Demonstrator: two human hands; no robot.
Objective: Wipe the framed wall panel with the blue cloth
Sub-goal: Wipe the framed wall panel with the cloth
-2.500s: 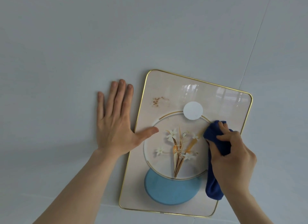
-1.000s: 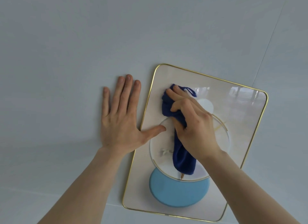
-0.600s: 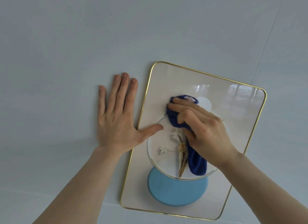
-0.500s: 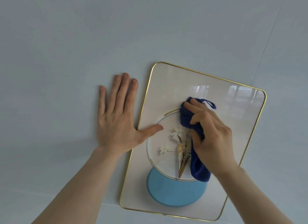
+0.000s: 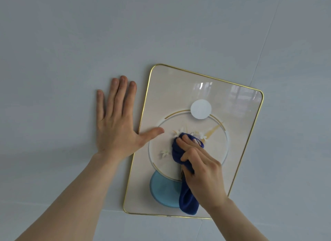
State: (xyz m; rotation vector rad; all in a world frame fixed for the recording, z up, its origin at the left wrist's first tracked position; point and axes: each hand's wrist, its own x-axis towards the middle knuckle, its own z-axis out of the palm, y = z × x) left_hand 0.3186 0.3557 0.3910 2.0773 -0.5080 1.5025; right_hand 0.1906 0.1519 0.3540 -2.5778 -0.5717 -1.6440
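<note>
A gold-framed wall panel (image 5: 179, 90) hangs tilted on a pale grey wall, glossy, with a white disc, a ringed circle with small flowers and a light blue disc. My right hand (image 5: 202, 170) presses a bunched dark blue cloth (image 5: 188, 199) against the middle of the ringed circle; the cloth's tail hangs down over the blue disc. My left hand (image 5: 116, 126) lies flat on the wall beside the panel's left edge, fingers spread, its thumb resting over the frame onto the panel.
The grey wall (image 5: 71, 43) surrounds the panel, with a thin seam line (image 5: 265, 43) running diagonally at the upper right. Window reflections show on the panel's upper right part.
My right hand has slid the cloth from the upper part of the ringed circle down to its middle and lower part. The brown smudge seen at the upper left earlier is gone. My left hand stays put.
</note>
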